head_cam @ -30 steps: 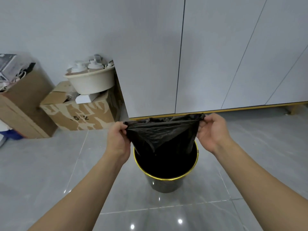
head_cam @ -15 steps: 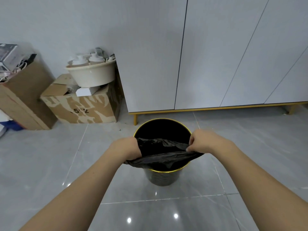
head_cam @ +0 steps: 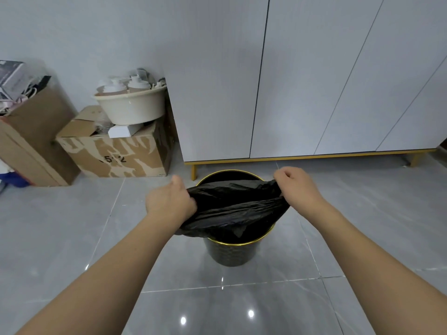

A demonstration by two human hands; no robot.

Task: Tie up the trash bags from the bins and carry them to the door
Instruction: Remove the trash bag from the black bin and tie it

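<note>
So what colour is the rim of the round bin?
Gold, on the round black bin's rim; head view.

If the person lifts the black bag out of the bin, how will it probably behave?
The bag is probably floppy: it sags and creases between the left hand and right hand. It seems light, since it hangs loosely over the bin. The thin film could slip from a loose grip.

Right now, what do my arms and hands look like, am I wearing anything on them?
Nothing worn that shows: the left hand and right hand are bare, no gloves, rings or watch visible. Both forearms are bare up to the frame edge, with no sleeves in view.
</note>
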